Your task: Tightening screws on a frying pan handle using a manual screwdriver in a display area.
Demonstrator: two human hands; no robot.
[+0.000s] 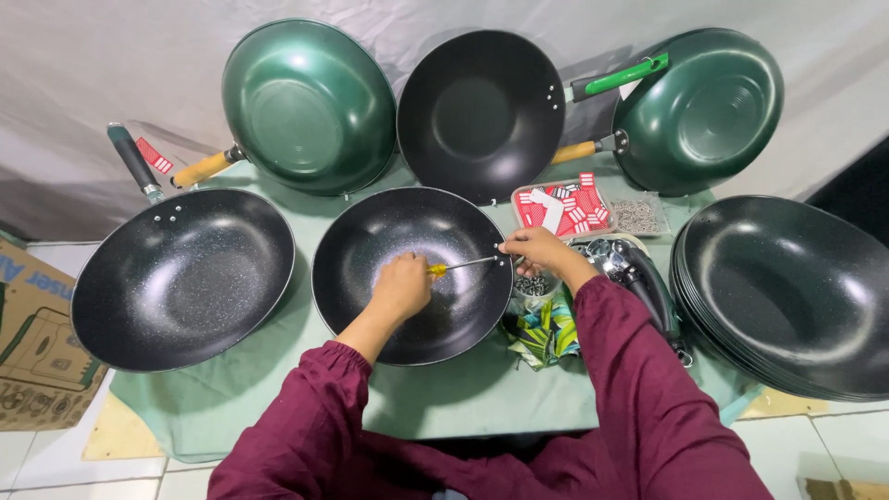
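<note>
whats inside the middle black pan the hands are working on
Inside the middle pan the left hand holds a yellow-handled screwdriver whose tip reaches the rim by the right hand. The pan surface beneath the left hand is covered.

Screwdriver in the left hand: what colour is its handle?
Yellow; the screwdriver shows best in the head view.

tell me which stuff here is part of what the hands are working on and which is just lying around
In hand:
left hand holding the screwdriver
right hand at the rim of the centre black pan

Lying about:
handled black pan
two green pans
upright black pan
stack of black pans
red tray
cardboard box
</note>
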